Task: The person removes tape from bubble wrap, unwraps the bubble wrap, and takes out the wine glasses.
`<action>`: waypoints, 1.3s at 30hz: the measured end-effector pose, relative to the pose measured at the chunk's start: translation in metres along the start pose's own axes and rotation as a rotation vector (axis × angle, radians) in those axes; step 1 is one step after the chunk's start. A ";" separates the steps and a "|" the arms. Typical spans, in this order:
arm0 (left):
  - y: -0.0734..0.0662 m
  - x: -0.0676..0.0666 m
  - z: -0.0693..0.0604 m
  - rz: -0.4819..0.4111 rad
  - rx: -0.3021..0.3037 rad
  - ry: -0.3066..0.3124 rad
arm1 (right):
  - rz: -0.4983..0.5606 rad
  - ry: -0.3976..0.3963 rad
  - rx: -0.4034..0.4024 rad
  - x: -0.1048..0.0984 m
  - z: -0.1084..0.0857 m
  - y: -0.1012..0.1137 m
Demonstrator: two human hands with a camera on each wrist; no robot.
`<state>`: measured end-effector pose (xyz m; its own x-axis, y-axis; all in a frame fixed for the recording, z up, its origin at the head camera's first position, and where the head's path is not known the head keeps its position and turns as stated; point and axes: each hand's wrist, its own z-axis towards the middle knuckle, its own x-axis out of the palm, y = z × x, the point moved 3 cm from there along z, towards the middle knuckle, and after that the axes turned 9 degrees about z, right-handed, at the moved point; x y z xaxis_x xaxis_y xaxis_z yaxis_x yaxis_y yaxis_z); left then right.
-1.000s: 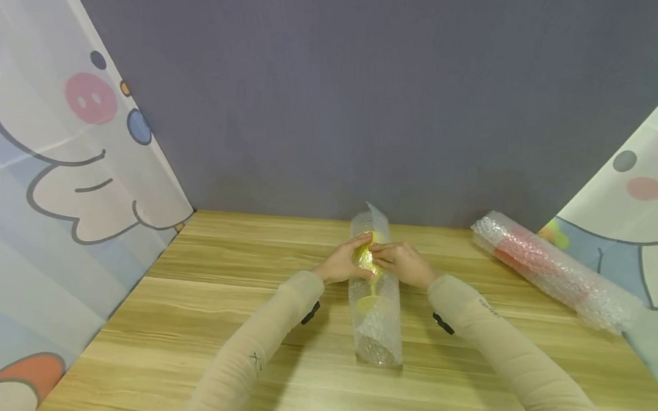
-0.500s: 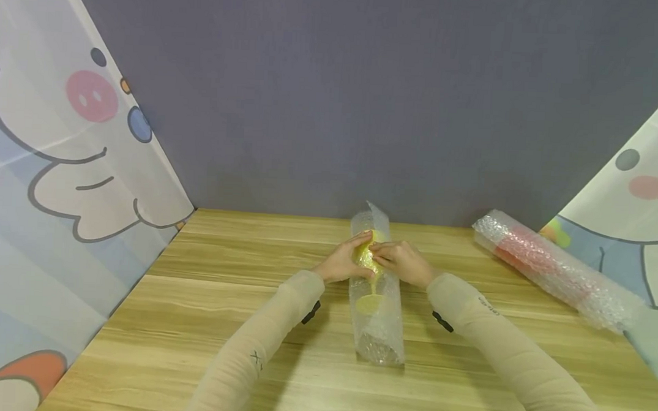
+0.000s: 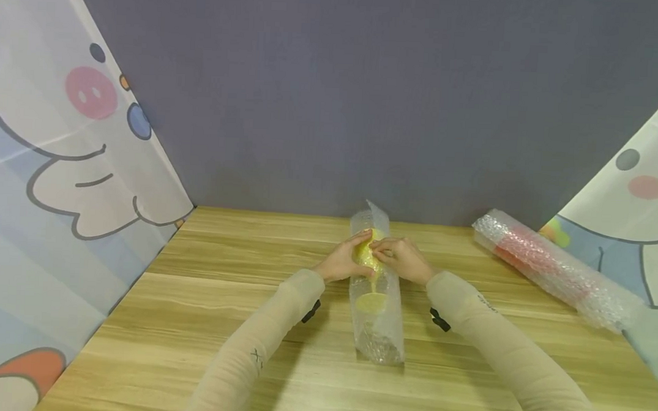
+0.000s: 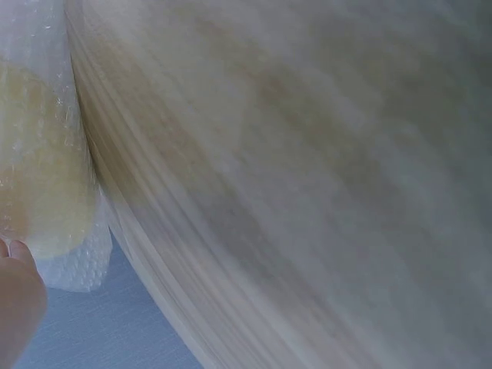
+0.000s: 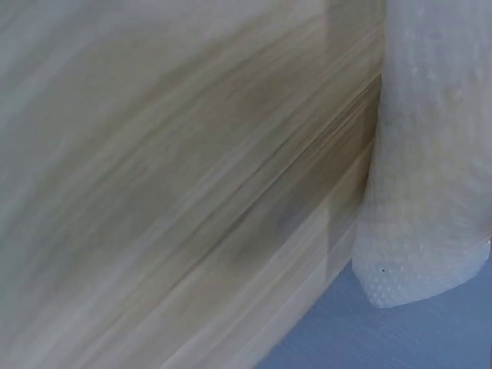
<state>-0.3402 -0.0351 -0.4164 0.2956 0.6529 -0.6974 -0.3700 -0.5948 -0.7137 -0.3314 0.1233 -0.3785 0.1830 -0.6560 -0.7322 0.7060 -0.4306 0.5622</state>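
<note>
A yellow stemmed goblet (image 3: 371, 302) lies wrapped in a clear bubble wrap roll (image 3: 381, 336) on the table. In the head view my left hand (image 3: 343, 262) holds the roll around the goblet's bowl, thumb toward me and fingers toward the far end. From the other side my right hand (image 3: 406, 258) has its bent fingertips together on top of the wrap. Whether a piece of tape or a wrap edge is between them is too small to tell. The left wrist view has yellow showing through the bubble wrap (image 4: 42, 169); the right wrist view shows the wrap's pale side (image 5: 430, 192).
A second bubble wrap roll with something red inside (image 3: 547, 264) lies slantwise at the table's right. The wooden table (image 3: 202, 322) ends at a dark grey panel (image 3: 333, 107). Cartoon-printed cloths (image 3: 56, 144) flank both sides.
My right fingers have bent a little more and shifted slightly on the wrap. The left hand keeps its hold, and both rolls stay in place.
</note>
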 end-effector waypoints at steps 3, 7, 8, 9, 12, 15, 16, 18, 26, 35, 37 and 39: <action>0.000 0.000 0.001 -0.007 0.002 -0.001 | 0.009 -0.001 0.003 0.000 0.000 -0.001; -0.001 0.002 0.002 -0.014 0.002 0.006 | 0.047 0.000 0.030 0.000 -0.002 -0.004; -0.001 0.002 0.002 -0.013 0.001 0.008 | 0.063 0.002 0.042 0.000 -0.003 -0.004; -0.001 0.003 0.002 -0.012 0.000 0.010 | 0.079 0.004 0.057 0.001 -0.004 -0.005; -0.002 0.004 0.001 -0.010 -0.002 0.017 | 0.139 0.017 0.095 0.003 -0.005 -0.008; -0.001 0.005 0.000 -0.006 -0.001 0.026 | 0.160 0.030 0.101 0.006 -0.006 -0.009; -0.001 0.006 0.000 -0.005 -0.001 0.027 | 0.162 0.032 0.102 0.007 -0.006 -0.009; -0.001 0.006 -0.001 -0.010 0.002 0.027 | 0.153 0.031 0.091 0.007 -0.005 -0.008; 0.000 0.006 -0.003 0.010 -0.001 -0.001 | 0.144 0.040 0.031 0.011 -0.001 -0.007; -0.002 0.004 -0.002 -0.002 0.002 -0.006 | 0.146 0.015 0.079 0.010 0.001 -0.011; -0.002 0.003 -0.002 -0.002 0.003 -0.008 | 0.147 0.019 0.096 0.009 0.002 -0.012; -0.002 0.003 -0.002 -0.008 0.003 -0.008 | 0.147 0.022 0.107 0.009 0.002 -0.012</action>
<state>-0.3371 -0.0333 -0.4173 0.2912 0.6615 -0.6911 -0.3699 -0.5884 -0.7190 -0.3399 0.1211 -0.3911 0.2946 -0.7036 -0.6467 0.5938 -0.3954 0.7007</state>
